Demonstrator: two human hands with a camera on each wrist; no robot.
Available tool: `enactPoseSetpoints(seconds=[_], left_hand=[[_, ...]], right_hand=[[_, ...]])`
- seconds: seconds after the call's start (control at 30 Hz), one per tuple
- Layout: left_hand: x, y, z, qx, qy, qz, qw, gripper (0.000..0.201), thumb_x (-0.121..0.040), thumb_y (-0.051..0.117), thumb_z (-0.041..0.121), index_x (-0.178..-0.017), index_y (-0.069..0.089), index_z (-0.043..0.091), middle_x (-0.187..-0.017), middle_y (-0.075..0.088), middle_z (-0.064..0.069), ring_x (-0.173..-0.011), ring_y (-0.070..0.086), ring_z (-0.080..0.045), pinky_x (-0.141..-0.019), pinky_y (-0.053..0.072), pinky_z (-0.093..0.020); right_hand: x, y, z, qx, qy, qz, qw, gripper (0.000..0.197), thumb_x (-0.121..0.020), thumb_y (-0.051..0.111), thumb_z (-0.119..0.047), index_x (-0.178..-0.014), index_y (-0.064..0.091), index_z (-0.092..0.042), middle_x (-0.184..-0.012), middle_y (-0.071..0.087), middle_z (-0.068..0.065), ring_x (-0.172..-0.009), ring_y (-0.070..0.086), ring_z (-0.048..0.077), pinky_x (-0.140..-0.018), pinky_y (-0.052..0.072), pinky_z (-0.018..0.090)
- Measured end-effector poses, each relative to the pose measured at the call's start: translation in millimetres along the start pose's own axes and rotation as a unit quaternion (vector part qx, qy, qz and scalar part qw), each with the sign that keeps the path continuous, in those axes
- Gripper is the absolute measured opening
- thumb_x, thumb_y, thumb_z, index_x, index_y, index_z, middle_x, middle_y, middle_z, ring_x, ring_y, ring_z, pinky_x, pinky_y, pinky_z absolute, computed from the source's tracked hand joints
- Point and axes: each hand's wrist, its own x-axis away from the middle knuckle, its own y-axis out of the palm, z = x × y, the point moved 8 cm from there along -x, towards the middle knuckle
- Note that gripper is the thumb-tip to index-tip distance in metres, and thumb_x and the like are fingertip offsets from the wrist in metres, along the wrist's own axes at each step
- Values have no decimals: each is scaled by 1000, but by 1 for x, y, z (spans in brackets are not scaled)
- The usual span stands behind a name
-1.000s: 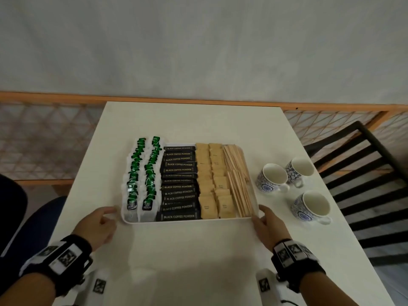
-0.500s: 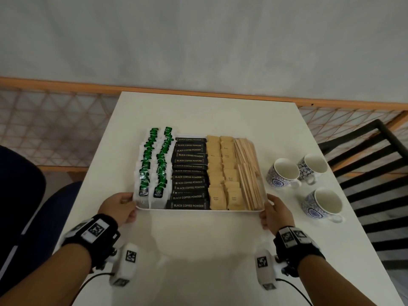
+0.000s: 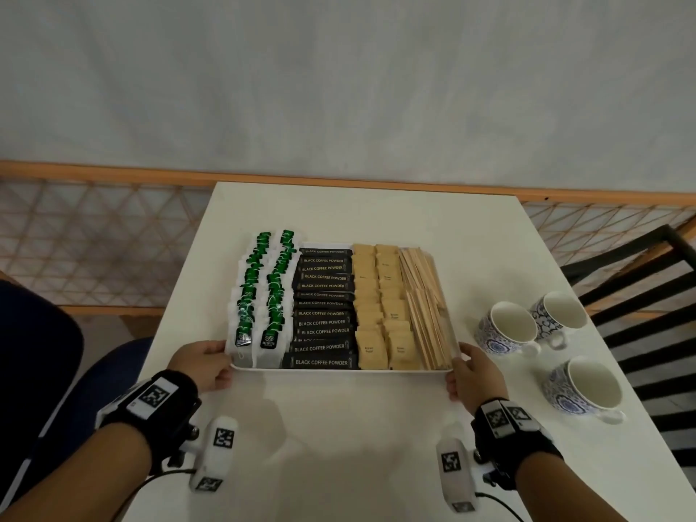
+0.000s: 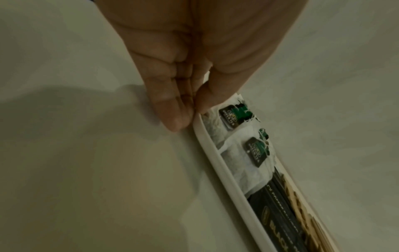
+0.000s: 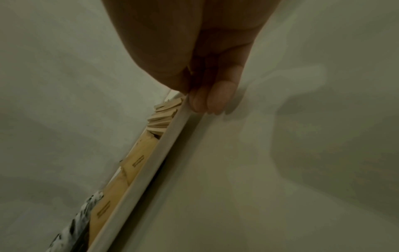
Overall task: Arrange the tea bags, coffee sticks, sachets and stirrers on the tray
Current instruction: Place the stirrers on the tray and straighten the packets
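1. The white tray [image 3: 341, 369] sits on the white table [image 3: 357, 427], and both hands are on it.
2. Left hand [image 3: 203, 365] at the tray's near-left corner: thumb over the rim, fingers [image 4: 170, 109] curled under, pinching the edge.
3. Right hand [image 3: 475, 374] takes the near-right corner the same way, fingers [image 5: 215, 97] tucked below the rim.
4. Inside the tray, left to right: tea bags [image 3: 260, 295], black coffee sticks [image 3: 324, 307], tan sachets [image 3: 380, 307], wooden stirrers [image 3: 425, 307], all in neat rows.
5. Right of the tray, well apart, three blue-patterned cups [image 3: 508, 327].
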Motion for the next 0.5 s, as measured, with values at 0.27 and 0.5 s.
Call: enactPoseSetpoints(seconds=[0.27,0.5], left_hand=[[-80,-10,50,8,-24,5,1000,35,-92,46,-9,-124,57,-2,-70,54,-15,-60,48,-25,-37,50,-23],[-144,-16,88,10,-26,15,1000,38,-91,43,-9,-125,58,-1,-69,51,-14,-58,45,-24,-36,47,-21]], right_hand=[[-63,40,-47,46,-8,7,999,33,-93,41,-13,-125,50,-15,-76,65,12,-62,61,27,-61,56,41],[-125,73,-83,72,-18,19,997,37,-93,42,-18,-129,50,-20,-83,69,11,-69,65,27,-68,58,44]])
